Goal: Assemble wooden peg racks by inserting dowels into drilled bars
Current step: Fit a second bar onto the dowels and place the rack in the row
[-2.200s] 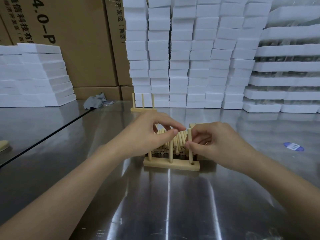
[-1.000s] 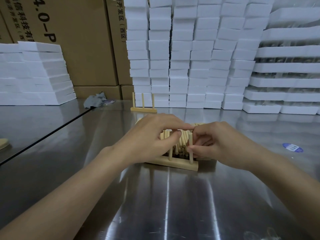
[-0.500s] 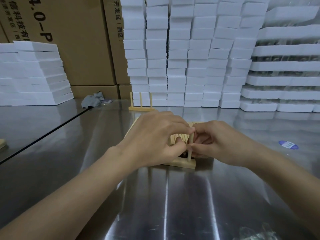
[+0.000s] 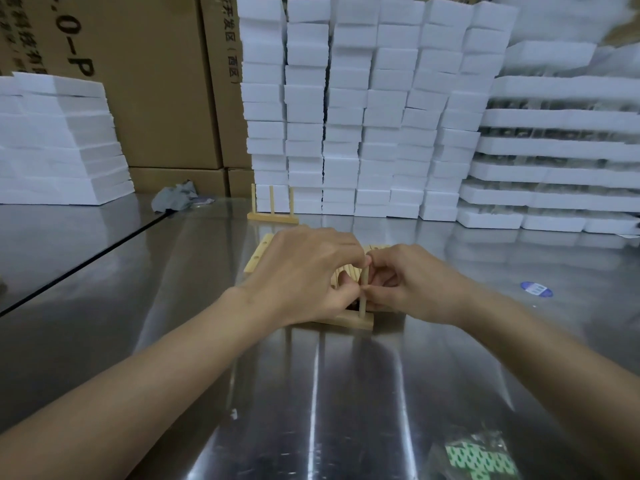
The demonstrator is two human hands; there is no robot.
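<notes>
A drilled wooden bar (image 4: 356, 322) lies on the steel table in front of me. One upright dowel (image 4: 363, 296) stands in its right end. My right hand (image 4: 412, 284) pinches that dowel from the right. My left hand (image 4: 304, 271) curls over the bar's left part and hides its other dowels; its fingertips meet the same dowel near the top. Behind my hands lies a heap of loose dowels (image 4: 346, 271), mostly hidden. Loose drilled bars (image 4: 258, 254) peek out beyond my left hand. A finished rack (image 4: 272, 213) with three pegs stands farther back.
White foam blocks (image 4: 363, 116) are stacked high along the back and at the left (image 4: 59, 143). Cardboard boxes (image 4: 149, 81) stand behind. A grey rag (image 4: 175, 199) lies at the back left, a blue sticker (image 4: 536, 289) at the right, a green-printed plastic bag (image 4: 478, 459) near the front edge.
My left hand has moved right along the bar, from its left pegs to the right dowel, and now covers the other pegs. My right hand has stayed on the right dowel.
</notes>
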